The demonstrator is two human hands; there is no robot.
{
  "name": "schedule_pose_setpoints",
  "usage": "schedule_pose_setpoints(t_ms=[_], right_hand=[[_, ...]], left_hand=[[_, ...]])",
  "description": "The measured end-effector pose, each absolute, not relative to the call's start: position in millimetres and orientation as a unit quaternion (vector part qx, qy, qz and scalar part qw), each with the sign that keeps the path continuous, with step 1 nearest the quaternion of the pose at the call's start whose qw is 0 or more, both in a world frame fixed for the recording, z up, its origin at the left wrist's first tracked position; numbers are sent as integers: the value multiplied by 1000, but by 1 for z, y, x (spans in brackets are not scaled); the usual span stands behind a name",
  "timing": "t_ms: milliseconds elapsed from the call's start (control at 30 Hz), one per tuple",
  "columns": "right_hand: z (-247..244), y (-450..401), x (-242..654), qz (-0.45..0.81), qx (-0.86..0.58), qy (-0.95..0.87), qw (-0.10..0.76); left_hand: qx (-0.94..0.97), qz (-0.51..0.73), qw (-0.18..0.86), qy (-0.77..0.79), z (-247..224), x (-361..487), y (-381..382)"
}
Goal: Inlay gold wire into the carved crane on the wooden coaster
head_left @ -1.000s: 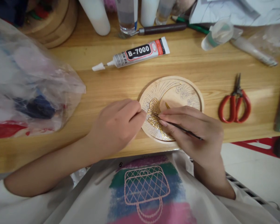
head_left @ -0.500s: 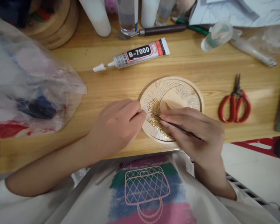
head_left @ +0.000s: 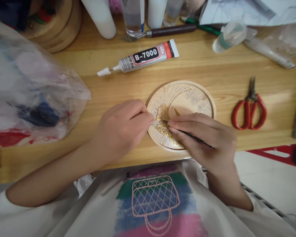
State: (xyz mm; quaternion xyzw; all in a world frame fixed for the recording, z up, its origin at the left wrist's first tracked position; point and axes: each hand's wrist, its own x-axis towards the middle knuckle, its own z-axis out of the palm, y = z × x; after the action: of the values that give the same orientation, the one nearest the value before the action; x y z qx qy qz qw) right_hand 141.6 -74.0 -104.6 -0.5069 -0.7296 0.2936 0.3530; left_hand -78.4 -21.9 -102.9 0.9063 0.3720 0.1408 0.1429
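Note:
A round wooden plate [head_left: 172,86] with a raised rim lies on the table, printed with fine line drawings. Gold wire [head_left: 163,113] outlines feather-like shapes on its left and lower parts. My right hand [head_left: 207,135] rests over the plate's lower right, pinching slim dark tweezers [head_left: 196,138] whose tip touches or hovers just above the gold outlines. Under its fingertips a pointed gold piece [head_left: 177,112] partly shows. At the plate's left edge my left hand [head_left: 124,128] is closed, thumb and forefinger pressed together; whatever is between them is too small to make out.
A glue tube [head_left: 148,56] lies behind the plate, red-handled pliers [head_left: 249,112] to its right. A plastic bag [head_left: 39,92] fills the left side. Bottles [head_left: 133,19], a dark-handled tool [head_left: 172,30], a small container [head_left: 229,36] and papers [head_left: 251,13] line the back.
My left hand has shifted very slightly left and up, its fingers still pinched. The right hand with the tweezers stays nearly in place. The view has moved a little.

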Motion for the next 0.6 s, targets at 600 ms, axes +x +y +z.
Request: schedule_pose_setpoints(t_ms=[600], right_hand=[[-107,-74,142,233,-471,-775,352]], left_hand=[[852,163,231,440,-101,-74,-14]])
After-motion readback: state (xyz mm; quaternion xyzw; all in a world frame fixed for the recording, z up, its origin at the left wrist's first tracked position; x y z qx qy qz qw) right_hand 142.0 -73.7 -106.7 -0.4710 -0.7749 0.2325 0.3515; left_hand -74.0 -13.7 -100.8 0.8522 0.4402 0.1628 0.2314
